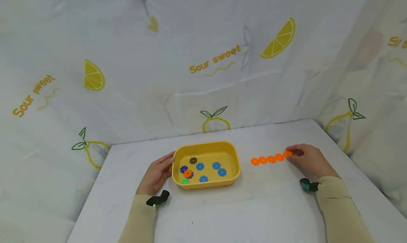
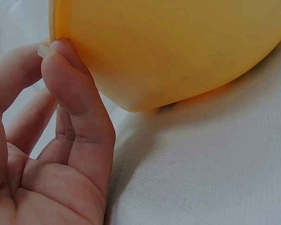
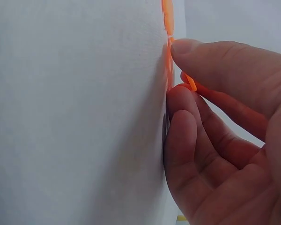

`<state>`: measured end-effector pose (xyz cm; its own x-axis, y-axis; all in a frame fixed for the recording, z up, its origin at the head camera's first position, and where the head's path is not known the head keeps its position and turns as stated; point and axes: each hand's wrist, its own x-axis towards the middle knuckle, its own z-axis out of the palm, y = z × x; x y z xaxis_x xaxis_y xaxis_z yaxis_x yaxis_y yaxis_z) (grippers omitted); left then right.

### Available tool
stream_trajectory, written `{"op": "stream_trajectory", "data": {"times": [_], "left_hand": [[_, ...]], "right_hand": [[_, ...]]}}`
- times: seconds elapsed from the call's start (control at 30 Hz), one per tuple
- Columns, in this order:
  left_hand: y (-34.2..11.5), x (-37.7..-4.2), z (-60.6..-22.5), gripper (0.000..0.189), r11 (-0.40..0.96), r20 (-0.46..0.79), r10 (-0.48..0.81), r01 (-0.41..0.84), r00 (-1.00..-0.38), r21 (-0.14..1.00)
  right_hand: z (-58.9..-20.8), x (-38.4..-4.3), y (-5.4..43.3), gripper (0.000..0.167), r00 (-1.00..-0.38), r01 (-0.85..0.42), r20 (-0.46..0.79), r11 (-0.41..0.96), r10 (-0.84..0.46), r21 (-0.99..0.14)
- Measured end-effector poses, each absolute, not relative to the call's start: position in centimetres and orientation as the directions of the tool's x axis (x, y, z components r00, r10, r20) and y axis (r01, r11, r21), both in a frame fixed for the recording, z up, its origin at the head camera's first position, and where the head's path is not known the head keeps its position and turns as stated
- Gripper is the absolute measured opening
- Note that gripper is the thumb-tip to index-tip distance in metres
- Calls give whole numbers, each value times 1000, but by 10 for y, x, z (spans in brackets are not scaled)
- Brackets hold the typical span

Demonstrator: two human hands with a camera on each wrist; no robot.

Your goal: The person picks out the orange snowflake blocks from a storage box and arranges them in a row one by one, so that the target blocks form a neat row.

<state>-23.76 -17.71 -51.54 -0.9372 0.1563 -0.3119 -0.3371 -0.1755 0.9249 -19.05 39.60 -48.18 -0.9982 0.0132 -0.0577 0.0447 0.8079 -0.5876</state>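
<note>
At the left end of a yellow plastic tub (image 1: 206,185), my left hand (image 1: 156,174) holds the edge with its fingertips. Close up in the left wrist view, the bent fingers (image 2: 79,89) meet the tub's wall (image 2: 178,51). My right hand (image 1: 307,158) pinches an orange notched plastic disc (image 1: 287,153) between thumb and fingers. That disc is at the right end of a row of orange notched discs (image 1: 271,159) on the table; whether they interlock is hard to tell. In the right wrist view, the fingers hide part of the orange pieces (image 3: 168,18).
Inside the tub lie several blue discs (image 1: 216,165), a brown disc (image 1: 193,160), a green disc (image 1: 185,181), purple ones and an orange one (image 1: 188,173). A white cloth (image 1: 229,218) covers the table. Behind it hangs a lemon-print curtain (image 1: 152,105).
</note>
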Motion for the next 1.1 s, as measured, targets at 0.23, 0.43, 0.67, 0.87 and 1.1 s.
{"op": "stream_trajectory", "data": {"times": [0.23, 0.43, 0.67, 0.87, 1.1], "left_hand": [[-179, -238, -514, 59, -177, -313, 165, -340, -935, 924], [-178, -239, -515, 58, -183, -310, 165, -338, -936, 923], [-178, -238, -516, 57, -198, -311, 163, -340, -936, 919], [-177, -238, -515, 53, -187, -309, 153, -334, -939, 924], [-176, -238, -516, 51, -198, -299, 156, -326, -941, 924]], "right_hand": [[-482, -192, 395, 43, -998, 50, -63, 807, 16, -588], [-483, -193, 399, 43, -998, 41, -67, 812, 3, -582], [-482, -191, 398, 46, -996, 57, -87, 807, 7, -588], [-481, -190, 398, 47, -996, 54, -88, 806, 1, -590], [-477, -188, 395, 48, -999, 22, -50, 810, -9, -587]]}}
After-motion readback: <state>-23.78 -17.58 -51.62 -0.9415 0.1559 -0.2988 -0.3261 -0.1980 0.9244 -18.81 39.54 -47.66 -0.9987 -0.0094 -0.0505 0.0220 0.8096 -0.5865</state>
